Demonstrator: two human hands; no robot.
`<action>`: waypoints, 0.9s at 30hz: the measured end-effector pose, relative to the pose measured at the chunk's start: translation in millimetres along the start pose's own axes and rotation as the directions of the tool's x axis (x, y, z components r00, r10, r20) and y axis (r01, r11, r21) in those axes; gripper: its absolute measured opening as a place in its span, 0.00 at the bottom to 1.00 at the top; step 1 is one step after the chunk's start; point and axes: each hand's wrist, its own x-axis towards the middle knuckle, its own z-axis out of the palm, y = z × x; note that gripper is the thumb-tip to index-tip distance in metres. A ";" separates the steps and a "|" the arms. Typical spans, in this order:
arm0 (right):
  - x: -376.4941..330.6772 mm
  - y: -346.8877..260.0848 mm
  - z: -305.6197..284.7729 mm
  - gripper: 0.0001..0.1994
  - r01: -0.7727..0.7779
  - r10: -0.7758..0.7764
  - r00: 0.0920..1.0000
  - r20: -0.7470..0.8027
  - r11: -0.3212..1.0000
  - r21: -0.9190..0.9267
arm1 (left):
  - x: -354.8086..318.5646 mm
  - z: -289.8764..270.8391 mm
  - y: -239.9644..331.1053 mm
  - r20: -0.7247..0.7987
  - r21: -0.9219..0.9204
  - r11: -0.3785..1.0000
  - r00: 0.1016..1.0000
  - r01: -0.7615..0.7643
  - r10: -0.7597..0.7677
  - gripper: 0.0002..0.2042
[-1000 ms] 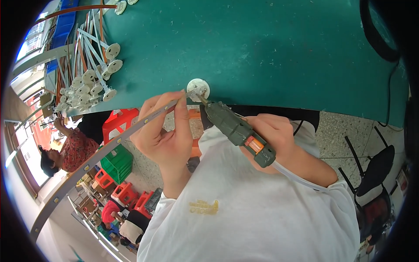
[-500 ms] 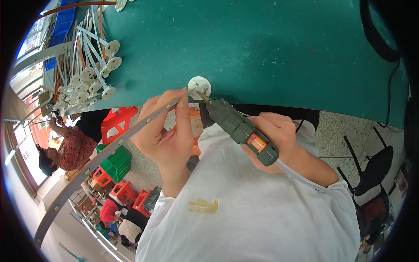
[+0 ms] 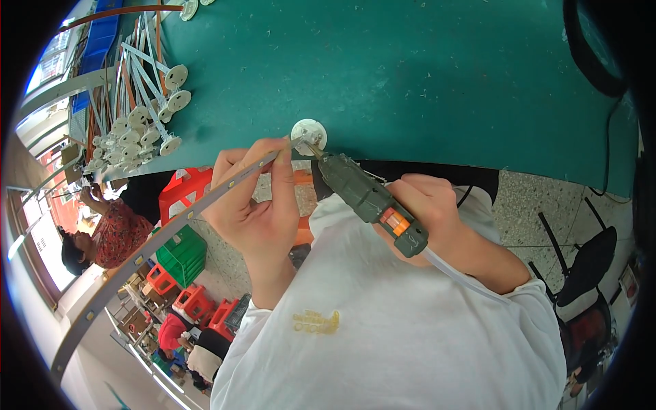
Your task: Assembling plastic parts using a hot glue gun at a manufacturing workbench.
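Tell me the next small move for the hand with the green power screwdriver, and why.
Probably press the green screwdriver in the right hand straight into the white round cap: its tip already sits at the cap, and the left hand steadies the long strip there.

A round cap (image 3: pixel 309 132) sits at the tabletop (image 3: pixel 424 75) near edge. A pile of capped rods (image 3: pixel 140 113) lies well to its left (farther back). A cable (image 3: pixel 593 65) lies far right.

The driver's tip (image 3: pixel 316 152) is too small to make out against the white cap (image 3: pixel 309 131); the long strip (image 3: pixel 137 263) runs off the frame's lower left.
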 end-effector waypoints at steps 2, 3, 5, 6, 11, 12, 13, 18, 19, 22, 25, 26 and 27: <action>0.6 -0.5 0.0 0.13 0.010 -0.010 1.000 -0.023 1.000 0.001 | 0.3 0.7 -0.8 -0.004 -0.003 1.000 1.000 -0.004 0.004 0.06; 0.5 -1.1 -1.1 0.14 0.016 -0.016 1.000 -0.017 1.000 0.000 | 0.6 1.1 -1.0 -0.006 -0.006 1.000 1.000 -0.007 0.007 0.06; 0.0 -2.2 -1.6 0.14 0.024 -0.024 1.000 -0.012 1.000 -0.004 | 0.8 0.6 -1.3 -0.002 -0.001 1.000 1.000 -0.013 0.013 0.06; -0.6 -2.5 -1.2 0.14 0.023 -0.024 0.999 -0.023 1.000 -0.009 | 0.8 0.6 -1.5 0.004 0.002 1.000 1.000 -0.018 0.018 0.06; -1.9 -0.6 -1.1 0.14 0.002 -0.002 1.000 -0.006 0.999 -0.042 | 0.7 0.1 -0.6 0.004 0.011 1.000 1.000 -0.017 0.017 0.05; -1.1 -1.3 -0.6 0.13 0.003 -0.003 1.000 -0.007 0.999 -0.035 | 1.0 -0.6 0.4 0.006 0.019 1.000 1.000 -0.012 0.012 0.05; -0.4 -1.9 -0.1 0.13 0.004 -0.004 1.000 -0.009 1.000 -0.027 | 1.1 -1.3 0.9 0.006 0.020 1.000 1.000 -0.013 0.013 0.05; -0.3 -3.6 1.9 0.12 -0.008 0.007 1.000 -0.024 0.999 -0.042 | 1.8 -0.4 -0.4 0.002 0.020 0.999 1.000 -0.027 0.026 0.06; -0.3 -3.8 2.0 0.12 -0.009 0.008 1.000 -0.023 0.999 -0.040 | 1.7 -0.8 -0.5 0.003 0.021 0.999 1.000 -0.027 0.027 0.06; -0.9 -6.3 0.1 0.11 -0.055 0.055 0.998 -0.005 0.997 -0.052 | 1.4 0.3 -1.5 0.011 0.003 1.000 1.000 -0.019 0.019 0.06; -3.3 -4.6 2.4 0.11 -0.046 0.046 0.999 -0.008 0.997 -0.062 | 1.5 -0.5 -1.3 0.002 0.014 1.000 1.000 -0.023 0.023 0.05; -3.7 -4.9 1.9 0.11 -0.047 0.047 0.999 -0.009 0.997 -0.063 | 1.6 0.1 -1.0 0.004 0.011 1.000 1.000 -0.028 0.028 0.05; -3.7 -5.9 1.0 0.11 -0.043 0.043 0.999 -0.003 0.997 -0.070 | 1.7 0.7 -1.1 0.005 0.008 0.999 0.999 -0.033 0.033 0.05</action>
